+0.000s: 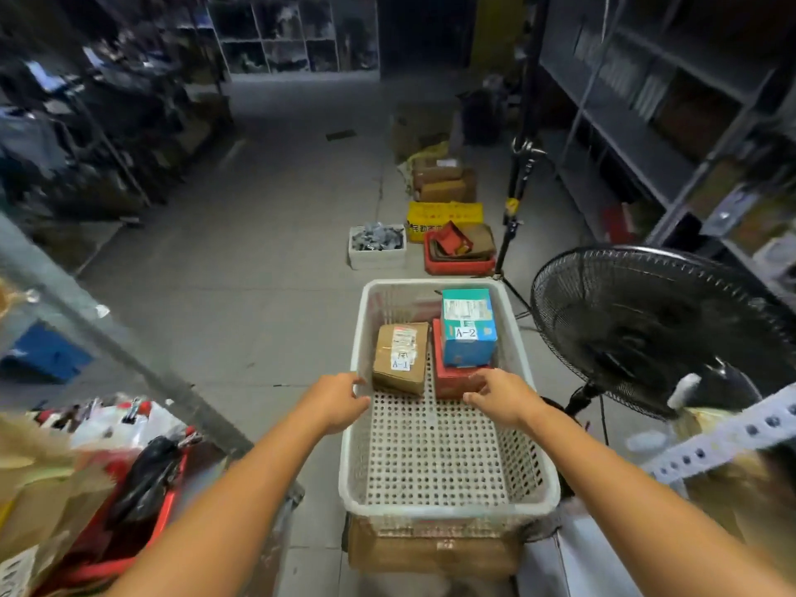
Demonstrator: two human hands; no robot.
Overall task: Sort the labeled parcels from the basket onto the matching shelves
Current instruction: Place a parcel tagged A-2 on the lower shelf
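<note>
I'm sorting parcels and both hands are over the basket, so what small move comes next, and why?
Probably close the left hand on the brown A-1 parcel: it is nearest that hand, with nothing on it, in the white basket. The blue A-2 box sits on a red box by the right hand.

Your left forearm [241, 489] and right forearm [624, 480] show bare, one in the lower left of the frame, the other in the lower right, broad at the bottom edge and narrowing toward the wrists. Your left grip [334, 402] and right grip [504, 396] are bare as well, their outlines slightly blurred.
</note>
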